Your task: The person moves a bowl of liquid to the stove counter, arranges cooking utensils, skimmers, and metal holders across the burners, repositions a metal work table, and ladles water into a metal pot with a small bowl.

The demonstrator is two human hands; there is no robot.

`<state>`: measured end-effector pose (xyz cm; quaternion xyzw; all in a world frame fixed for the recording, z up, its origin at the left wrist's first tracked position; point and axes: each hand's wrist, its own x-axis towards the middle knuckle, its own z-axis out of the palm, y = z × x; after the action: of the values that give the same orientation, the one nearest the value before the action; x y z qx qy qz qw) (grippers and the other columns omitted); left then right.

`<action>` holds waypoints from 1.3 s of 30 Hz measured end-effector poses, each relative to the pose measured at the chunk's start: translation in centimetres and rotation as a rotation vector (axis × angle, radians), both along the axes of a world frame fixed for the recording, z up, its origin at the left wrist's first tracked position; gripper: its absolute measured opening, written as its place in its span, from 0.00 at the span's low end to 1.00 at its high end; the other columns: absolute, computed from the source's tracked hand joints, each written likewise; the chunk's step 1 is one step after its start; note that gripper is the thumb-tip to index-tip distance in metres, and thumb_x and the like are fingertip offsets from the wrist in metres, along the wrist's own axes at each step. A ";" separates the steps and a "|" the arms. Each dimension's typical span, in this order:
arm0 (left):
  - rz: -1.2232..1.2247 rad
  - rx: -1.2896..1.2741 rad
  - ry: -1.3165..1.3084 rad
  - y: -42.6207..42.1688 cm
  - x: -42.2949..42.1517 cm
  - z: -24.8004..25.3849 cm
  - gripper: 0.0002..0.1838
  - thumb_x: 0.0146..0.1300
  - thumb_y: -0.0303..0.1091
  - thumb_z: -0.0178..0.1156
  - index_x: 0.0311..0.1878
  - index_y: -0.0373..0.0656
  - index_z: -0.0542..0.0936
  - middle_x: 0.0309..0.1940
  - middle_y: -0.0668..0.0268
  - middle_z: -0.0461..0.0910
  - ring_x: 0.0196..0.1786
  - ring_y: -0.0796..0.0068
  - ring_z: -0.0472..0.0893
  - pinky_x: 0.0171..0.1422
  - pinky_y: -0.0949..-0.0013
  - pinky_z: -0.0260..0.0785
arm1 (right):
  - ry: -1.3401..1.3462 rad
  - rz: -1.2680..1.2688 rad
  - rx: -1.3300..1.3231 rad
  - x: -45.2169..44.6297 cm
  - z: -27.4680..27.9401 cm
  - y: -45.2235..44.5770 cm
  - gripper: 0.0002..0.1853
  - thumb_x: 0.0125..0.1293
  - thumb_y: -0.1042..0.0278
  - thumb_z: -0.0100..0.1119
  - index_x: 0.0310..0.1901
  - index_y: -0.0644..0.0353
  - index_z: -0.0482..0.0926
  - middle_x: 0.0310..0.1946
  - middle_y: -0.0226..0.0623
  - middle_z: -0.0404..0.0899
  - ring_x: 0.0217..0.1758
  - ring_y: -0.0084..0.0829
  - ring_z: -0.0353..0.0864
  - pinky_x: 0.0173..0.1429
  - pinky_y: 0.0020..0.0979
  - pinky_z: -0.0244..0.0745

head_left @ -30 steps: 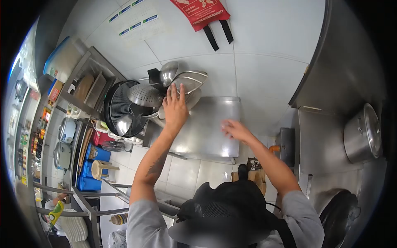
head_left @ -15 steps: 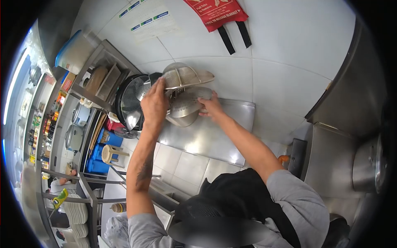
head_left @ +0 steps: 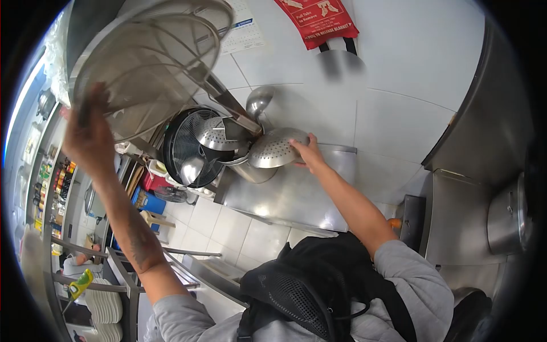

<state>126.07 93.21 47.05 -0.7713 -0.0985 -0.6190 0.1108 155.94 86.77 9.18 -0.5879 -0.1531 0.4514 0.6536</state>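
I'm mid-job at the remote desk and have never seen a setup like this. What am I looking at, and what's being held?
There is no machine here: these are a person's two bare hands. Every picture comes from one camera worn on the head, looking forward and down through a wide lens that bends the edges.

A metal pot stands on a steel table, with a ladle and other utensils sticking out of it. The right hand has its fingers on the rim of a perforated bowl above the pot. The left hand, blurred, is raised and seems to hold the edge of a large wire strainer, whose handle slants down toward the pot.
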 end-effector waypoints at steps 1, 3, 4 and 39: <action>-0.080 -0.001 -0.053 -0.4 -0.7 1.2 0.11 0.70 0.21 0.57 0.51 0.37 0.85 0.41 0.65 0.89 0.44 0.77 0.87 0.48 0.75 0.79 | -0.221 -0.139 -0.034 0.6 -2.6 1.1 0.49 0.62 0.54 0.70 0.76 0.58 0.48 0.66 0.49 0.67 0.67 0.45 0.70 0.61 0.46 0.76; 0.083 0.023 -0.074 0.0 -3.5 3.9 0.11 0.72 0.25 0.57 0.51 0.35 0.85 0.43 0.60 0.88 0.44 0.75 0.87 0.48 0.74 0.79 | -0.450 -0.280 -0.069 1.0 -3.4 0.8 0.50 0.61 0.52 0.72 0.75 0.61 0.50 0.68 0.51 0.66 0.71 0.48 0.67 0.69 0.48 0.70; 0.170 -0.054 -0.141 -0.6 -4.0 4.5 0.13 0.74 0.30 0.55 0.52 0.34 0.85 0.45 0.58 0.88 0.45 0.72 0.88 0.51 0.72 0.79 | -0.724 -0.327 0.092 0.6 -1.4 -0.8 0.53 0.58 0.49 0.74 0.75 0.64 0.51 0.69 0.53 0.63 0.73 0.50 0.63 0.73 0.46 0.63; -1.250 -1.062 1.193 -23.4 19.0 -40.5 0.11 0.73 0.34 0.60 0.48 0.35 0.82 0.33 0.64 0.85 0.37 0.77 0.82 0.45 0.72 0.74 | 0.112 -1.692 0.107 -7.1 -7.1 -88.5 0.07 0.70 0.72 0.57 0.34 0.64 0.74 0.21 0.37 0.73 0.22 0.33 0.78 0.28 0.39 0.80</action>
<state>145.07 69.79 6.57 -0.8176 0.1316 0.0438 -0.5588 148.82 -1.74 2.11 -0.4494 0.3497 -0.1688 0.8045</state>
